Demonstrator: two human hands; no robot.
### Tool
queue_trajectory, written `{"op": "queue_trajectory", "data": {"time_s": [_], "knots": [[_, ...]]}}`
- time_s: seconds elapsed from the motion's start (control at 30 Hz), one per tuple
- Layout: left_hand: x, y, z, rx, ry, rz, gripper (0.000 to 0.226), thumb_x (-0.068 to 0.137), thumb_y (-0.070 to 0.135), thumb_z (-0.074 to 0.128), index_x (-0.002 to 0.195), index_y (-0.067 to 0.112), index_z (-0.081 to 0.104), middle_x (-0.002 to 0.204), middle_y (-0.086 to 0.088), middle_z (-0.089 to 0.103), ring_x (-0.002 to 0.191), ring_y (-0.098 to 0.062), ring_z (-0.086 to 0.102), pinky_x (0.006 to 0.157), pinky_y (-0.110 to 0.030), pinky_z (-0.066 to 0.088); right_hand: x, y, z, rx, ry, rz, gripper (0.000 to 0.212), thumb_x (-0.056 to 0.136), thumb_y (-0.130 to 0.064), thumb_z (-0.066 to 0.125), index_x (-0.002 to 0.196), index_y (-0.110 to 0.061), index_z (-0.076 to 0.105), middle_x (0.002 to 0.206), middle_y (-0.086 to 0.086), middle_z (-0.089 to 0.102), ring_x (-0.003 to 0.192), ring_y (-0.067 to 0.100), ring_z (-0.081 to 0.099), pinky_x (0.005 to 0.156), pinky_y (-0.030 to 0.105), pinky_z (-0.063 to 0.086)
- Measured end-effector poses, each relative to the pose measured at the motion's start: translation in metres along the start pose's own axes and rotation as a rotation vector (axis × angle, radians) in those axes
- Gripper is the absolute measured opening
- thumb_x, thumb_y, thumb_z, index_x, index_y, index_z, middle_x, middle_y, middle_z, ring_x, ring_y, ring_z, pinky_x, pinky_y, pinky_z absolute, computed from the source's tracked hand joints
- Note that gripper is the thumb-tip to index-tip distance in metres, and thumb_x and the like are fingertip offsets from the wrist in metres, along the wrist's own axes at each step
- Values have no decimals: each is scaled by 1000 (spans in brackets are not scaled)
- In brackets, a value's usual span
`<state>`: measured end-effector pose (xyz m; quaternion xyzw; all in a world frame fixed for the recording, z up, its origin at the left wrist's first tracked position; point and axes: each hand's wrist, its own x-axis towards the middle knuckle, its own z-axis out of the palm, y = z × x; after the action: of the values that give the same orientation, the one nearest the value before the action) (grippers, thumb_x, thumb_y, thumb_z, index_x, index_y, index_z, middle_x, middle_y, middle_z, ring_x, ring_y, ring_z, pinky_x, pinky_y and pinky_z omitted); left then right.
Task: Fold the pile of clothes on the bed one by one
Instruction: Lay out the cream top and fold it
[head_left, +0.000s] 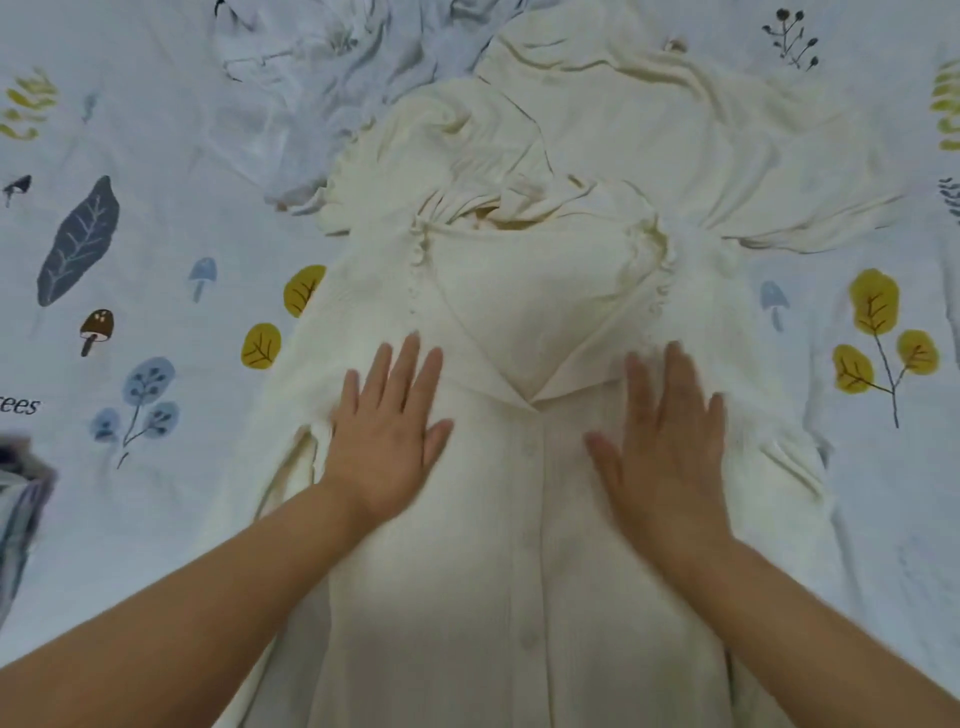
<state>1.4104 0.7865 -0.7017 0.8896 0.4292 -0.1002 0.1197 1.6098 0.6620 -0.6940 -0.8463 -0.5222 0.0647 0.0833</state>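
Note:
A cream buttoned dress (524, 545) lies spread lengthwise on the bed, its neckline pointing away from me and its button row running down the middle. My left hand (387, 431) presses flat on the cloth left of the buttons, fingers straight. My right hand (662, 441) lies flat to the right of the buttons, slightly blurred. Beyond the dress a second cream garment (675, 135) lies crumpled, and a pale white-grey garment (291, 88) is bunched at the far left of it.
The bed sheet (156, 322) is light blue with printed leaves and mushrooms. A striped grey-blue cloth (21, 519) pokes in at the left edge. Bare sheet shows on both sides of the dress.

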Motion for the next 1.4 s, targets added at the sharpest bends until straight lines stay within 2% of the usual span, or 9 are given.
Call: {"op": "queue_trajectory", "data": {"time_s": [0.07,0.17,0.33,0.63,0.77,0.87,1.0,1.13,1.4], "knots": [[-3,-6,10,37,-89,-58,74,81,58,-9,146,22,-13,157,-2,-11,145,-25,-9,115,-43,-1,-18,7,10,-137,-243,-53,72,93,-45,41,149,-12,10,156,19,5,144,31,6,113,54,5],[4,-6,0,-33,-113,-60,66,96,49,22,149,19,-1,158,-3,-4,145,-26,-4,116,-42,3,-19,20,13,-204,-357,-52,65,96,-51,20,149,-23,-5,158,5,-9,145,19,-9,115,44,-2],[-19,-17,-40,-334,248,-96,28,86,7,53,113,4,60,112,-15,59,103,-34,52,86,-35,37,-14,-14,-12,-80,-230,5,33,89,-16,49,119,-3,55,122,19,52,110,34,48,86,42,39],[-89,-88,-21,-534,110,-773,47,89,11,51,133,2,38,123,-24,51,117,-40,46,96,-44,37,-54,-103,-22,216,-284,-208,30,86,-14,50,115,-13,58,113,5,56,108,23,48,92,32,40],[-108,-88,-19,-555,-97,-673,17,87,17,58,99,7,52,88,-5,58,87,-28,54,67,-30,38,-72,-132,-14,315,-344,-234,31,90,-17,44,120,-18,54,118,0,53,110,18,45,94,28,39],[-113,-80,-40,-523,11,-566,14,83,13,60,81,4,49,67,0,47,65,-19,45,52,-23,31,-79,-150,-16,433,-401,-171,31,95,-26,40,124,-20,50,120,-2,52,110,16,47,92,26,38],[-117,-51,-82,-685,107,-329,12,80,11,64,87,13,56,76,-4,60,67,-17,53,63,-22,41,-83,-174,-32,953,-531,189,35,92,-44,44,121,-25,49,105,-9,59,98,13,58,87,28,46],[-121,-18,-115,-1169,-178,-194,27,89,0,49,100,16,67,92,-6,69,74,-16,59,66,-24,47,-73,-173,-49,1618,-600,555,34,96,-34,46,112,-7,59,108,16,67,99,26,64,89,44,50],[-96,-8,-99,-1092,-27,-306,30,92,0,43,85,18,65,79,1,68,74,-11,63,68,-24,50,-59,-83,-64,1263,-348,699,19,90,-22,56,93,-7,67,95,15,68,84,25,61,77,39,48]]}}
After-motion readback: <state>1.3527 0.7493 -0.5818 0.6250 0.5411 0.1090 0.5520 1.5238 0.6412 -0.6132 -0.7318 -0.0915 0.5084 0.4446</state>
